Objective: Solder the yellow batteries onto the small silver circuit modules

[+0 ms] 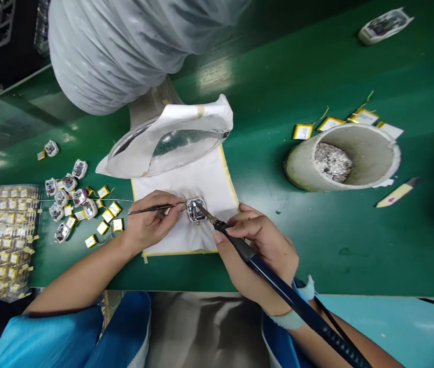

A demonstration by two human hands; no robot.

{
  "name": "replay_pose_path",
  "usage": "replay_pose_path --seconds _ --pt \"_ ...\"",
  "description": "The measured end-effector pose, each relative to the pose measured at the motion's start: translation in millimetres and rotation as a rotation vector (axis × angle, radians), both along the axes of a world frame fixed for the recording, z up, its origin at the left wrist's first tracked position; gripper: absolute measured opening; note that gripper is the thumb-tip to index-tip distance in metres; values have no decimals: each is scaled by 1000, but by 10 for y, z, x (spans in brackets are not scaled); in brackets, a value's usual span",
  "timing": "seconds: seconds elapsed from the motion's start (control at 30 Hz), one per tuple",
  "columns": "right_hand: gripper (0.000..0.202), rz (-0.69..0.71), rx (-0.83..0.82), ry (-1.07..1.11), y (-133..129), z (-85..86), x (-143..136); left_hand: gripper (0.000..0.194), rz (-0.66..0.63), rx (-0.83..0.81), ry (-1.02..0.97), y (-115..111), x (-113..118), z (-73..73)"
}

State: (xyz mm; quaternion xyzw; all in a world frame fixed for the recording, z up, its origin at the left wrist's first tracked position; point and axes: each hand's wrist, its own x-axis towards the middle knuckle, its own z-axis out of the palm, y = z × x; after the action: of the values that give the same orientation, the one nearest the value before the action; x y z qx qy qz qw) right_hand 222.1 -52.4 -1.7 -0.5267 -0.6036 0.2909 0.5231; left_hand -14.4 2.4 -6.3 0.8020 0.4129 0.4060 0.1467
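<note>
My right hand [260, 250] is wrapped around a soldering iron [247, 253] with a dark handle. Its metal tip rests at a small square circuit board in a white housing [196, 210], on a white sheet [201, 184] with yellow taped edges. On the board's left side, my left hand [155, 217] pinches thin dark tweezers [150, 209], their points close to the board. A fine wire [117, 200] stretches in from the left toward this hand; whether the fingers hold it too, I cannot tell.
Above the sheet hangs a fume hood [132, 158] on a grey duct [124, 46]. Leftward lie several housings [80, 168], small batteries [114, 208] and a filled tray [4, 240]. A round pot [301, 166] of solder scraps and a knife [396, 194] are at right.
</note>
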Motion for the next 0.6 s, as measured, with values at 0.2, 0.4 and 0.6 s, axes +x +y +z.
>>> replay_pose_path --seconds 0.2,0.4,0.6 --pt "25 -13 -9 8 3 -8 1 25 -53 -4 -4 10 -5 -4" --pt "24 -7 -3 -40 -2 -10 -12 30 -120 -10 -34 32 0 -16" --pt "22 0 10 -63 4 -17 -27 24 -115 -63 -39 28 3 -1"
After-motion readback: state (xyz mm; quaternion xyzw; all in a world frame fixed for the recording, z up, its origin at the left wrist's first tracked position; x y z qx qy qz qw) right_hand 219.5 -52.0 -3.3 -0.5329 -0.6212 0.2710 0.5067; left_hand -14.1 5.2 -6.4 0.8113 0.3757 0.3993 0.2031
